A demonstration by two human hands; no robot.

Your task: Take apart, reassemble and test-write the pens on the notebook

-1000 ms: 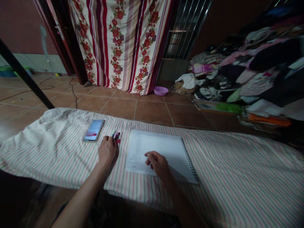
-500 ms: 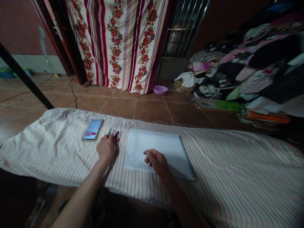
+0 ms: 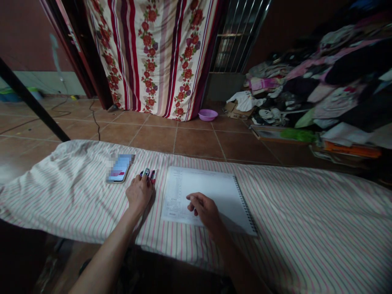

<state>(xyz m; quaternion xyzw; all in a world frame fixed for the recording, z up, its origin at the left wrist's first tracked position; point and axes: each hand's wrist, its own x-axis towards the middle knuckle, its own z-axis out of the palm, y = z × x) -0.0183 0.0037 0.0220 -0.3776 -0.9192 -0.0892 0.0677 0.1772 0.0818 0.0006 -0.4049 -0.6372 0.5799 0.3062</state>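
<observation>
Well, L grip (image 3: 139,192) on pens (image 3: 152,174) (several)

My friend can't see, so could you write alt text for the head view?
A person's left hand touches a few pens while the right hand is over a spiral-bound pad on striped cloth. A phone lies left of them; a flowered curtain hangs behind.

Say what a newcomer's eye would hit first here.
Likely the floral, striped curtain hanging at the back, left of the barred window. Next, the heap of clothes at upper right. Nearer, the left hand is at the pens and the right hand over the spiral notebook on the striped cloth.
</observation>
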